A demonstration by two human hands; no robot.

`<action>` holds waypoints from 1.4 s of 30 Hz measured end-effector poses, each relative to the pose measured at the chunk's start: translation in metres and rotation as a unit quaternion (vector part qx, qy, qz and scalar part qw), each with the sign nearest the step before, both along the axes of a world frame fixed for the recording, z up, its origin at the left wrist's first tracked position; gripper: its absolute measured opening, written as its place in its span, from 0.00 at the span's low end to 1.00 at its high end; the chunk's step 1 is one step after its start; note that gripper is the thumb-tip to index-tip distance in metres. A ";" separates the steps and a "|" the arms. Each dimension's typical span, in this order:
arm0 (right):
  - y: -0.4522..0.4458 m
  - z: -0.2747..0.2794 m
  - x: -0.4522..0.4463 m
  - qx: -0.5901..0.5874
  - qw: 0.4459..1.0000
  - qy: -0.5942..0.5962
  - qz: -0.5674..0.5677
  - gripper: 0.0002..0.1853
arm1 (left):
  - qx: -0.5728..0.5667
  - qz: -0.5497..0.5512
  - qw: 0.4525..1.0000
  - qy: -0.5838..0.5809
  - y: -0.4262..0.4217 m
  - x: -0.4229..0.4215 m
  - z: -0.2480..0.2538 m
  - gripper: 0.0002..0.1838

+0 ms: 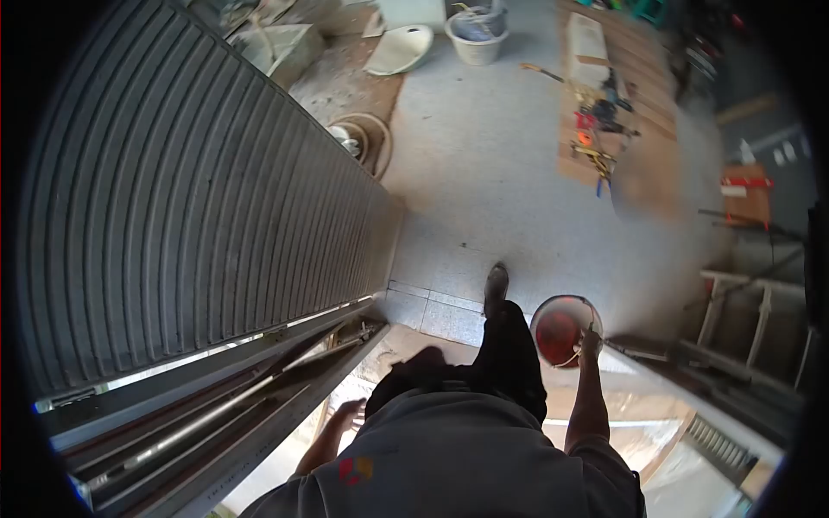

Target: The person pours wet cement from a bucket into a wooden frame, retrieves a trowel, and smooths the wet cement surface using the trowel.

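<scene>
Right hand [591, 341]: fingers closed, holding the bucket [552, 307] by the near edge of the floor [466, 207]. Left hand [349, 414]: near the trousers [512, 367]; finger spread cannot be determined

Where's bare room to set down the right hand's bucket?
Bare floor stretches ahead of the shoe, between the ribbed panel and the brown sheet. Tools crowd that sheet; a basin and white bucket crowd the far end.

No words can be read: faint lettering [239, 480] on the long grey metal rail [269, 446] at lower left is illegible, and the dark grey fabric shirt [466, 462], bottom centre, bears a red-and-yellow emblem [355, 470].
</scene>
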State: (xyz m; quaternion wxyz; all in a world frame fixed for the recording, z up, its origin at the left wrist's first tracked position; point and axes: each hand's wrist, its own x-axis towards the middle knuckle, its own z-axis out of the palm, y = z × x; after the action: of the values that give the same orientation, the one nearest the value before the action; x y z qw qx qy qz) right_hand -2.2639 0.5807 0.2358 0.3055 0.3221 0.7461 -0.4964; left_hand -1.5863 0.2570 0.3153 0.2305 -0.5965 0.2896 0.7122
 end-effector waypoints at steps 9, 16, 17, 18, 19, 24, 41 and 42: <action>-0.293 0.017 -0.224 -0.145 0.966 0.028 0.213 0.08 | -0.025 0.134 0.985 -0.106 -0.041 -0.176 0.050 0.37; -0.583 0.038 -0.290 -0.131 0.920 0.050 0.366 0.07 | 0.018 0.224 0.966 -0.126 -0.086 -0.278 0.038 0.34; -0.628 0.042 -0.293 -0.139 0.918 0.045 0.370 0.07 | 0.021 0.234 0.962 -0.136 -0.102 -0.298 0.036 0.33; -0.662 0.045 -0.295 -0.138 0.916 0.035 0.374 0.06 | 0.028 0.253 0.959 -0.124 -0.113 -0.311 0.030 0.33; -0.700 0.042 -0.300 -0.142 0.916 0.028 0.375 0.06 | 0.029 0.269 0.957 -0.109 -0.135 -0.323 0.018 0.33; -0.901 0.030 -0.294 -0.182 0.872 -0.005 0.455 0.07 | -0.022 0.327 0.943 -0.060 -0.216 -0.382 0.033 0.34; -1.383 0.035 -0.085 -0.247 0.655 -0.131 0.702 0.08 | 0.070 0.503 0.851 -0.134 -0.379 -0.599 0.112 0.31; -1.400 0.032 -0.075 -0.247 0.636 -0.124 0.720 0.08 | 0.080 0.502 0.851 -0.134 -0.395 -0.610 0.116 0.31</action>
State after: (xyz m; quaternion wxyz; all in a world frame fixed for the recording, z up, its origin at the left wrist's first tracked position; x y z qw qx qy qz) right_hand -2.3389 -0.8192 0.2674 0.7241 -0.3465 0.5458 -0.2402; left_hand -2.1964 -0.1375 0.4317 -0.0749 -0.7295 -0.1409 0.6651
